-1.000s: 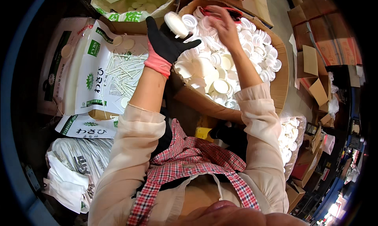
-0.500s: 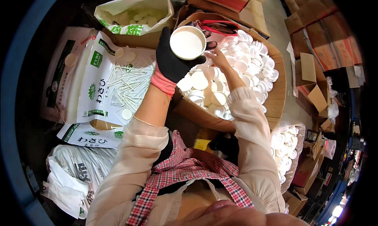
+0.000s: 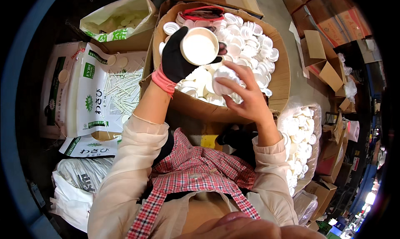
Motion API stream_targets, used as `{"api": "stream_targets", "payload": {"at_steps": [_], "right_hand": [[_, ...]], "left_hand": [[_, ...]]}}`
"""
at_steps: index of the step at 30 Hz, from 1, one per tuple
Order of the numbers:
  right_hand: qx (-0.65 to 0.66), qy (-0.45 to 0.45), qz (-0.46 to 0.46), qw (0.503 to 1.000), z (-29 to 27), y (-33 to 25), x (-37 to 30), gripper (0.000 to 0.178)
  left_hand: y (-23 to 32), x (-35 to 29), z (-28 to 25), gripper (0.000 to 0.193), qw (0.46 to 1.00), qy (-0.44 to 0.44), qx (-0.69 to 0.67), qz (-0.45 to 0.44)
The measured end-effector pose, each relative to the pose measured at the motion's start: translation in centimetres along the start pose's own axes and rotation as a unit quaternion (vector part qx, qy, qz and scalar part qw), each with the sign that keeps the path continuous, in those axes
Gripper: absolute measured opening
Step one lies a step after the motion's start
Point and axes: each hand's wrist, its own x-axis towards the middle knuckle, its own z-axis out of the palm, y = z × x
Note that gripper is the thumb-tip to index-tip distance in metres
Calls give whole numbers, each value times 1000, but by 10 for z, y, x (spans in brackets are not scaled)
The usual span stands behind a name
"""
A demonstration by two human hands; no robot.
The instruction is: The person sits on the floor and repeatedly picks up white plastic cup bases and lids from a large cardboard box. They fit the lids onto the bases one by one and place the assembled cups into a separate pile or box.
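My left hand, in a black glove with a pink cuff, holds a round white cap by its rim, its flat face up. Bare, my right hand pinches another white piece, a round plastic cap, between thumb and fingers, close to the left hand's fingertips. Both hands are over a large cardboard box heaped with loose white caps. At the far side of the heap lies a red-rimmed, dark mesh object.
On the left, a lined tray-like box holds thin white sticks. Behind it stands a white bag of pale discs. A clear bag of white caps is near my right elbow, and a stuffed white sack sits lower left. Cartons stack up at right.
My right hand has come back toward me and right from the heap, and a white cap now shows in its fingers. The left hand keeps its cap. The whole view has shifted.
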Motion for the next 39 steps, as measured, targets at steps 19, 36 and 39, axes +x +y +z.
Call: {"api": "stream_targets", "payload": {"at_steps": [19,36,39], "right_hand": [[625,218,216,717,-17,23,-25,60],[492,174,248,816,2,30,-10,59],[422,146,205,871,2,34,-13,72]], "left_hand": [[-49,20,38,67,985,31,155,72],[-45,5,23,56,541,68,777,315],[-48,8,20,58,680,78,657,317]]}}
